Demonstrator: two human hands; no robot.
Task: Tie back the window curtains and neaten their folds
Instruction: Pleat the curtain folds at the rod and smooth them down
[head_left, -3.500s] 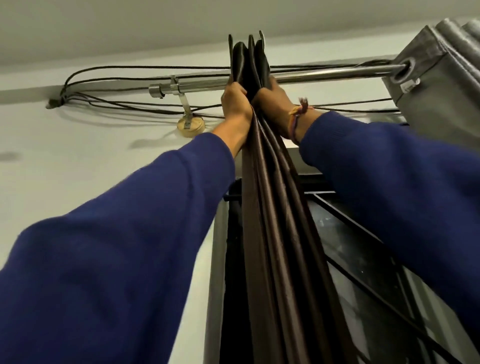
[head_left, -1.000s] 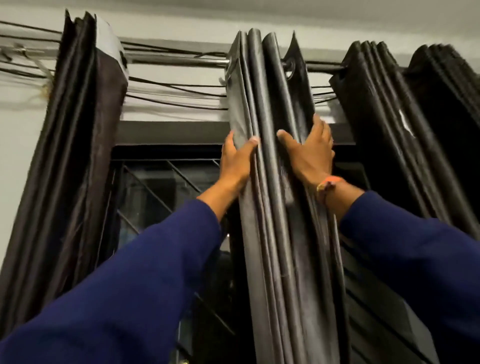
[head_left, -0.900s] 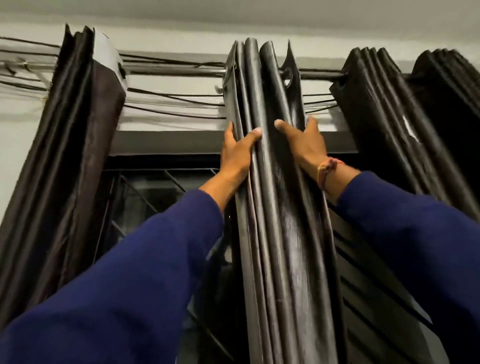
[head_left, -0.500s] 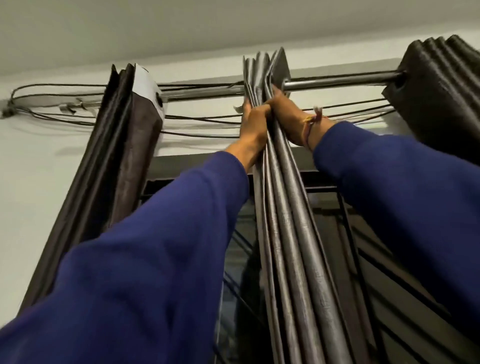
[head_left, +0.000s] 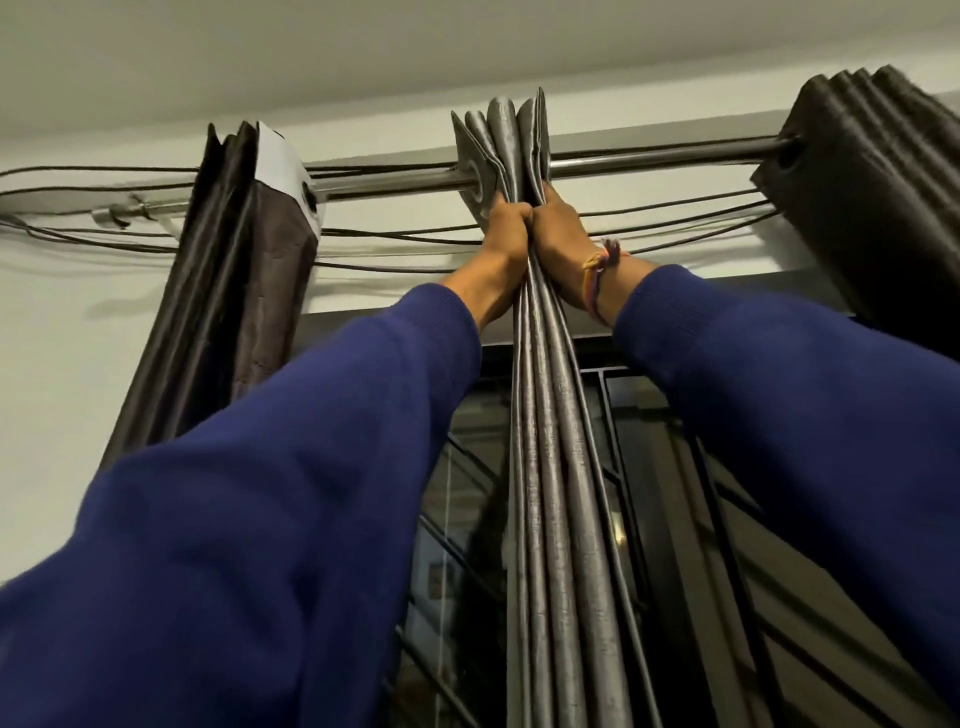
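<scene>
Left hand (head_left: 506, 234): closed into a fist on the left side of the middle curtain, just under the rod; knuckles pressed against the right hand.
Right hand (head_left: 558, 231): closed on the right side of the same bundle, level with the left hand; fingertips hidden in the folds.
Middle curtain (head_left: 556, 467): squeezed between both hands into tight upright pleats; top edge fanned out above the fists, long narrow folds hanging straight down below the wrists.
Wrist band (head_left: 597, 273): multicoloured thread, just below the right hand, loose end sticking up.
Sleeves (head_left: 291, 519): dark blue, covering both forearms up to the wrists, reaching upward from the lower corners.
Rod (head_left: 649, 158): metal, horizontal, directly above both hands, threaded through the eyelets of the gripped bundle.
Cables (head_left: 389, 236): several dark strands, strung behind the hands and below the rod, running left and right along the wall.
Left curtain (head_left: 223, 291): gathered, well to the left of the left hand, pale lining showing at its top corner.
Right curtain (head_left: 878, 171): gathered, dark, well to the right of the right hand, on the same rod.
Window (head_left: 467, 519): dark glass with bars, below the hands, behind the hanging folds.
Tie-back: none seen on any bundle.
</scene>
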